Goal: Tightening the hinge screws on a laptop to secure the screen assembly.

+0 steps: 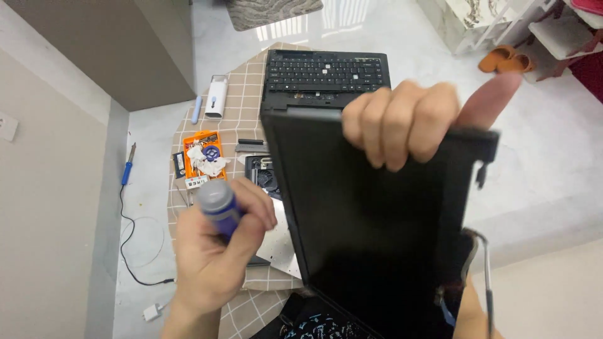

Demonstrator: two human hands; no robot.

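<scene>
Left hand (217,251) is low at left, fingers (254,204) wrapped tight round a blue-handled screwdriver w/ grey cap (217,201), cap end pointing up toward the camera; tip hidden behind the hand. Right hand (414,119) grips the top edge of a black flat laptop screen panel (370,226), fingers curled over the front, thumb up behind the corner. Panel is held up & tilted, in front of the desk w/ checked beige cloth (242,94). On the cloth behind: black laptop keyboard base (323,72), orange tray of small parts (202,154) left of the panel, white rectangular case (217,95) further back. Blue-handled soldering iron w/ black cord (127,169) lies on the pale floor at left, well apart from the desk.
</scene>
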